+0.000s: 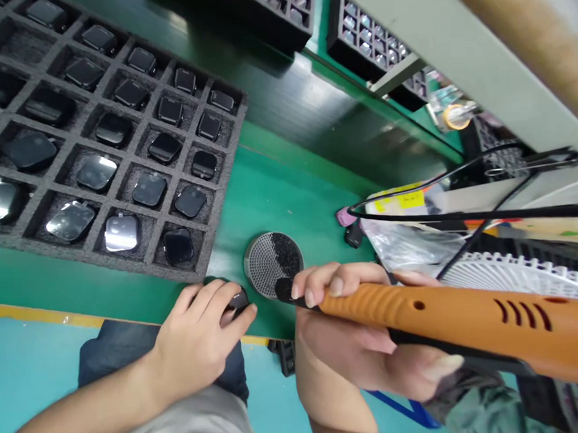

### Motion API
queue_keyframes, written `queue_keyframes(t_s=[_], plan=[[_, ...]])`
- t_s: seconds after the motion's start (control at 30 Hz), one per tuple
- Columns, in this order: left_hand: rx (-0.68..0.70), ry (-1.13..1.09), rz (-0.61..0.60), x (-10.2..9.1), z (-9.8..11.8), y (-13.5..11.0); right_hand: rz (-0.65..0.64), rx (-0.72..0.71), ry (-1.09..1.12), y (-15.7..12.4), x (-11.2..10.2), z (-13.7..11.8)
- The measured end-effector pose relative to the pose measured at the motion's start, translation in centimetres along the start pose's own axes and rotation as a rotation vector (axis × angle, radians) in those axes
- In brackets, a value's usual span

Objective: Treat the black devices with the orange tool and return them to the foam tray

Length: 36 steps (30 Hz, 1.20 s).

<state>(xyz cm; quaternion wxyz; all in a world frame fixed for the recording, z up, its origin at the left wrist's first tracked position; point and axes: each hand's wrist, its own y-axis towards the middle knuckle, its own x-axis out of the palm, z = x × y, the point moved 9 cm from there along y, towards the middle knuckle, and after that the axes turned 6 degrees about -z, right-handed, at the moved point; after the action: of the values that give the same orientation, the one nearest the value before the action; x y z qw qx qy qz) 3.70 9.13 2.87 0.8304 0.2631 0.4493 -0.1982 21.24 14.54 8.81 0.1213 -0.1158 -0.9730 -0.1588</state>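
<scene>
My left fingers (211,304) pinch a small dark part (238,301) steady; my right fingers (338,280) wrap an orange-handled tool (469,317), tip over a mesh disc (272,264).

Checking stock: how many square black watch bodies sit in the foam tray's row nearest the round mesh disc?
5 watch bodies, one per pocket of the foam tray, along its edge beside the mesh disc: farthest, second, third, fourth, and nearest the person. None looks hidden.
</scene>
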Motion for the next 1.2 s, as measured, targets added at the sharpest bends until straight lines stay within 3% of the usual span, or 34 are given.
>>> queue_keyframes(t_s=[0.27,0.5,0.63,1.0,1.2], plan=[[-0.018,0.019,0.022,-0.2,0.1,0.2,-0.043,0.005,0.014,-0.2,0.1,1.1],[0.005,-0.037,0.057,-0.5,0.1,0.1,-0.027,0.064,0.004,-0.6,0.1,-0.4],[0.007,-0.080,0.028,-0.4,0.0,-0.2,-0.086,0.062,-0.016,-1.4,1.4,-1.9],[-0.003,-0.093,0.032,-0.5,-0.1,-0.1,-0.120,0.099,-0.073,-2.4,2.2,-1.2],[-0.013,-0.107,0.033,-0.4,-0.2,-0.2,-0.046,0.079,-0.112,-3.1,2.2,-1.4]])
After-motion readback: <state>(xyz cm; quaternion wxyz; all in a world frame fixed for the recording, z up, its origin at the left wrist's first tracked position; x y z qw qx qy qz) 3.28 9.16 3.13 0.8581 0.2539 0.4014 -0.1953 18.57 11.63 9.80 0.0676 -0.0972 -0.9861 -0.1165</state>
